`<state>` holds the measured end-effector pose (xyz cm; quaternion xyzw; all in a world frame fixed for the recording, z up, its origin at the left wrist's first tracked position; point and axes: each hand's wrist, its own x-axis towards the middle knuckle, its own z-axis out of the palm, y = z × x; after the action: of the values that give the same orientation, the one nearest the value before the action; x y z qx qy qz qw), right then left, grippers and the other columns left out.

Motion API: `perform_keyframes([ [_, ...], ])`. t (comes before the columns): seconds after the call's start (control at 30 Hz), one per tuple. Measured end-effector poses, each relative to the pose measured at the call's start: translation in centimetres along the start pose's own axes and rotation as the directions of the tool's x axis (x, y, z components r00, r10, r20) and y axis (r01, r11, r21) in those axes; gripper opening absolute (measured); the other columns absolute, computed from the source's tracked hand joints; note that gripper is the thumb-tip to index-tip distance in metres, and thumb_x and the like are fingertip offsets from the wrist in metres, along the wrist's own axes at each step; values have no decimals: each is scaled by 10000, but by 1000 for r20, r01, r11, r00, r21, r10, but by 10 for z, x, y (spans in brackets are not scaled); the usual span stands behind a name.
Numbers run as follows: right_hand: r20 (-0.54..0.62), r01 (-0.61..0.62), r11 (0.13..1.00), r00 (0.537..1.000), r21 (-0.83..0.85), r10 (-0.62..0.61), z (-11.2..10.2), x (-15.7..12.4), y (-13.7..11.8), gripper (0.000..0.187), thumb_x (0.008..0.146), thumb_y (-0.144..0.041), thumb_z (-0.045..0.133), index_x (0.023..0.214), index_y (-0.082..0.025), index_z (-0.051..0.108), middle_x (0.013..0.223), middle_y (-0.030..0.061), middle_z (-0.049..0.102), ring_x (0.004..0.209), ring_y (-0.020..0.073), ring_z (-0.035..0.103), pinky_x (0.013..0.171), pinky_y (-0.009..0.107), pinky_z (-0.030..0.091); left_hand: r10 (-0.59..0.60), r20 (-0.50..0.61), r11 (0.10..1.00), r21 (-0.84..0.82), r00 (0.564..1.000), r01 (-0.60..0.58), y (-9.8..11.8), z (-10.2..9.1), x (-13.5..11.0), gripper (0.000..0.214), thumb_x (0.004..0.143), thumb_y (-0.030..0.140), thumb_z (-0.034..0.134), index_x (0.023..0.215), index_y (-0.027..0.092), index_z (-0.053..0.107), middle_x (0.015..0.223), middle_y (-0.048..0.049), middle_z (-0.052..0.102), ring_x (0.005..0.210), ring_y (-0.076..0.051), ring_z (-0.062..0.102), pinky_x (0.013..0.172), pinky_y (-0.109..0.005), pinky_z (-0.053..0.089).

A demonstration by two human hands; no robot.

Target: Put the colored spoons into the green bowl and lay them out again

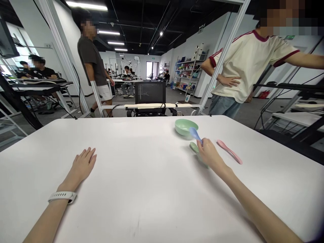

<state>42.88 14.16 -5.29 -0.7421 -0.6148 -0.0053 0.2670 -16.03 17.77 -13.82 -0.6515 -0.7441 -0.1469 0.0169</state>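
Head view: your right hand (pixel 211 154) reaches across the right part of the white table (pixel 106 206), its fingers (pixel 205 144) drawn together and pinching the handle of a blue plastic spoon (pixel 194 134). The spoon's scoop points up and away from you, toward a pale green bowl (pixel 186 127), and sits just beside the bowl's near rim; from this angle you cannot tell whether they touch. A green spoon (pixel 194 147) lies on the table directly under your right hand, with its scoop showing to the left of your fingers and its other end showing below your palm. A pink spoon (pixel 229 152) lies just to the right of that hand, slanting toward you, and does not touch it. Your left hand (pixel 83 164) rests palm down on the table, fingers spread, well apart from the bowl and spoons, with a white watch (pixel 62 197) on its wrist. Beyond the far table edge, a person in a cream T-shirt (pixel 249 64) stands with one hand on the hip, and a person in a dark T-shirt (pixel 92 64) stands further left.
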Motion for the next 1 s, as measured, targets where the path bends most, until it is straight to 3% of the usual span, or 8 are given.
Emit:
perform_keyframes([
  [0.2,344,138,978,936,-154,-78,20,-32,-86,359,1225,-251,395,1148,-148,730,1196,219,796,1161,306,771,995,345,519,24,-14,1000,21,1000,-24,0,-2,0,784,1080,452,267,1664,117,668,1772,-219,629,1699,-401,531,1392,-657,426],
  [0.37,450,205,936,891,-285,-58,32,-43,-130,385,1215,-223,425,1274,-87,780,1314,280,819,1278,345,798,1014,367,560,38,-10,999,22,999,-37,0,-1,1,789,1083,445,260,1670,96,656,1774,-234,618,1693,-414,536,1382,-683,433],
  [0.6,487,102,947,871,-305,64,27,-42,-137,371,1230,-294,438,1362,-99,724,1271,265,845,1228,343,847,938,352,588,19,18,1000,23,1000,-19,0,1,0,808,1100,462,234,1699,82,619,1830,-228,555,1732,-396,490,1423,-631,385],
  [0.8,494,117,949,868,-292,45,23,-42,-133,335,1211,-228,395,1325,-135,697,1265,242,855,1193,317,853,873,324,570,16,-18,1000,14,1000,-16,0,2,0,776,1093,453,256,1672,126,655,1784,-212,619,1712,-389,514,1408,-640,398],
  [1.0,519,120,954,854,-275,43,18,-46,-136,360,1210,-215,386,1362,-129,700,1291,247,844,1213,329,845,891,334,557,15,7,1000,13,1000,-15,1,1,-2,797,1101,468,228,1701,120,620,1822,-210,575,1738,-377,484,1423,-629,376],
])
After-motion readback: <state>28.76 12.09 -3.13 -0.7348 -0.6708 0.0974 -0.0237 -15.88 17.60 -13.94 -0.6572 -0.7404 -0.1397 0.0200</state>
